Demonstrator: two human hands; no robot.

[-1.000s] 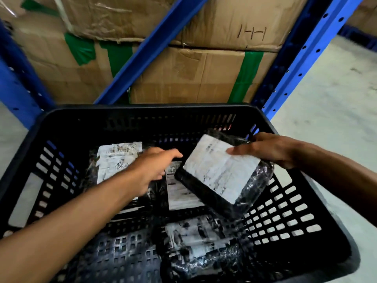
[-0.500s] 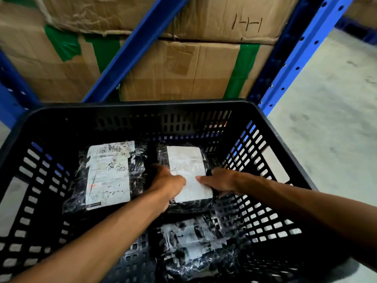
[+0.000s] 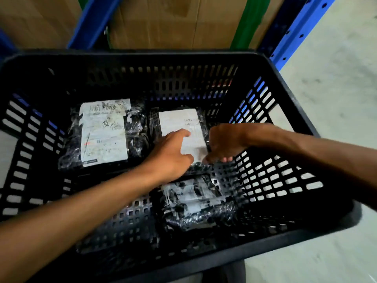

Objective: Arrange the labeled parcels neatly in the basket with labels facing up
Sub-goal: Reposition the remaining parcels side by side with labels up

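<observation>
Since a second ago the tilted parcel (image 3: 179,127) lies flat in the basket (image 3: 285,111), label up. The left hand (image 3: 173,154) presses it, fingers spread; the right hand (image 3: 224,144) pinches its edge. Label print is blurred.

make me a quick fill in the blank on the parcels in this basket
1. The black basket holds ___ parcels.
2. Both hands rest on the far ___ parcel.
3. The left hand lies on that parcel's ___ label.
4. The far left parcel has its label facing ___.

Missing words: three; right; white; up
</observation>
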